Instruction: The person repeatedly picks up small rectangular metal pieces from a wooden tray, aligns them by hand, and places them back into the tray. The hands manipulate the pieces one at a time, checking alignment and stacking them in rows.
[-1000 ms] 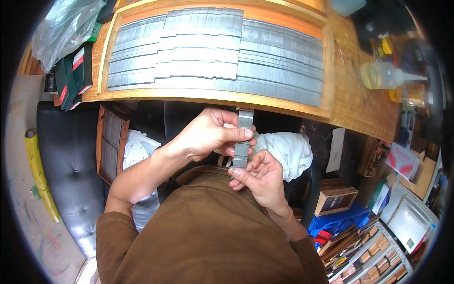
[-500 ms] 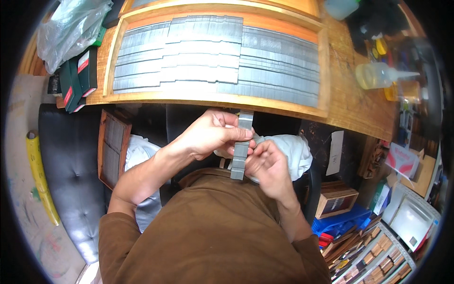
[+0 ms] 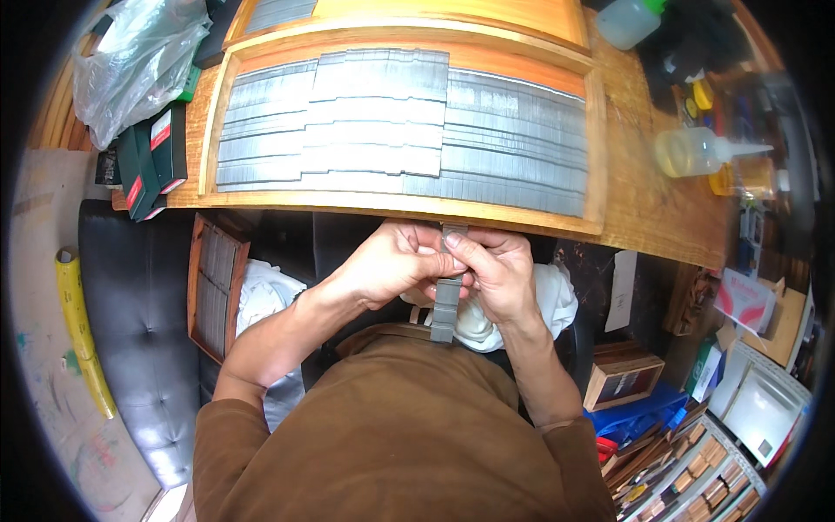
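Note:
A narrow grey metal strip, seemingly a stack of small flat pieces [image 3: 444, 311], hangs upright in front of my waist, just below the table's front edge. My left hand [image 3: 396, 263] pinches its upper part from the left, thumb lying across it. From the other side my right hand [image 3: 500, 268] closes on the same part, its thumb near the top and fingers tucked behind. Its lower end sticks out below my fingers. Just beyond, on the table, a shallow wooden tray [image 3: 595, 139] holds rows of similar thin grey pieces [image 3: 513, 139].
A second wooden tray [image 3: 487, 22] lies behind. Dark boxes [image 3: 139, 170] and a plastic bag [image 3: 143, 65] occupy the table's left end; a squeeze bottle [image 3: 691, 152] stands right. A framed case [image 3: 216, 287] leans at left, beside a black padded seat [image 3: 139, 331].
My right hand has risen from beside the strip's lower part to grip its upper part next to my left hand. The view has shifted slightly, so the table sits lower.

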Demonstrator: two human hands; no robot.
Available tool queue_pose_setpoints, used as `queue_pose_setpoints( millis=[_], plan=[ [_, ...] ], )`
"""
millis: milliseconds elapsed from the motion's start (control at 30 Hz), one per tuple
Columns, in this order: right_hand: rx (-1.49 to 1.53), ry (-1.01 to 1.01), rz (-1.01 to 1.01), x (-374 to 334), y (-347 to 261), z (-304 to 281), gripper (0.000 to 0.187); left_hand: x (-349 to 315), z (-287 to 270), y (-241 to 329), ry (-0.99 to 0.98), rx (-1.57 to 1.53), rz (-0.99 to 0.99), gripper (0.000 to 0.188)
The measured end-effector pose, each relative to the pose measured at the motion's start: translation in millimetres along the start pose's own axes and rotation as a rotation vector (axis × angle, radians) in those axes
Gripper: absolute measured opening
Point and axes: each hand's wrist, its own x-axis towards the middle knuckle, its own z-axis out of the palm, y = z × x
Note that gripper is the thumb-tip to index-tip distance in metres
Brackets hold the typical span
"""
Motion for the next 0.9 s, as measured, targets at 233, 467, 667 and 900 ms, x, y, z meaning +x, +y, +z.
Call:
queue_pose_setpoints(
  millis=[233, 467, 667, 900],
  plan=[
    [-0.171, -0.069, -0.025, -13.9, -9.8, 7.4, 0.016, -24.4, 3.1, -3.0, -0.056, 0.103, 0.153, 0.017],
    [-0.188, -0.142, -0.012, -20.2, -5.9, 12.1, 0.013, -39.9, 9.2, -19.6, -0.030, -0.005, 0.215, 0.014],
    [-0.276, -0.127, -0.066, -20.2, -5.5, 18.7, 0.013, -41.5, 11.6, -24.4, 0.011, -0.049, 0.280, 0.013],
    [-0.296, -0.088, -0.136, -20.8, 0.8, 18.4, 0.013, -42.5, 10.9, -23.0, -0.002, 0.022, 0.312, 0.013]
  ],
)
